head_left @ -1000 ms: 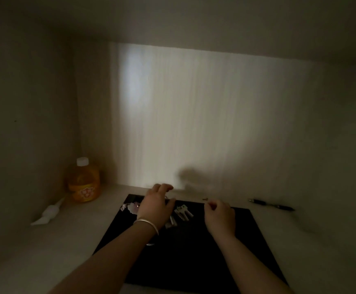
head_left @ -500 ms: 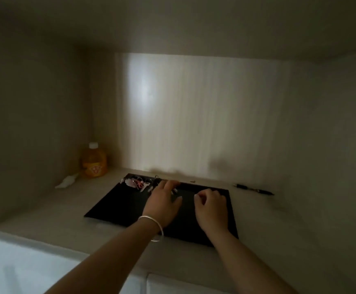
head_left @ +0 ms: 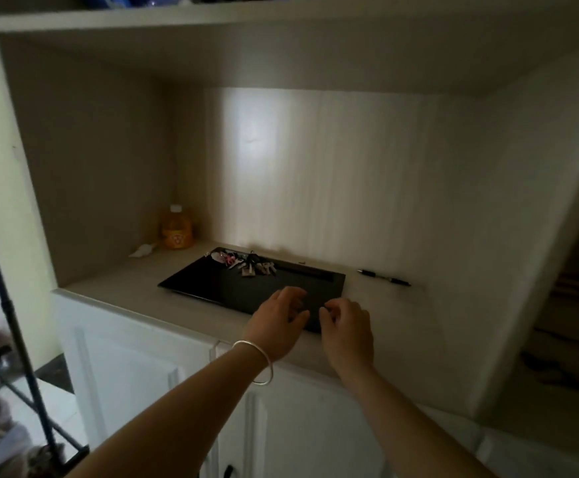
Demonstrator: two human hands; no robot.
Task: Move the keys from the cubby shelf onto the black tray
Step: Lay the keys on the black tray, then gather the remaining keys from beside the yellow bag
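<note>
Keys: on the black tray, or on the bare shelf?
On the tray. The keys lie bunched on the black tray near its far edge; left hand and right hand hold nothing.

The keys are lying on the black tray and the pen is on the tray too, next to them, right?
Not quite. The keys do lie on the black tray, near its back edge. But the pen is not on the tray: it lies on the bare shelf to the right of it, apart from the keys. The head view shows this.
</note>
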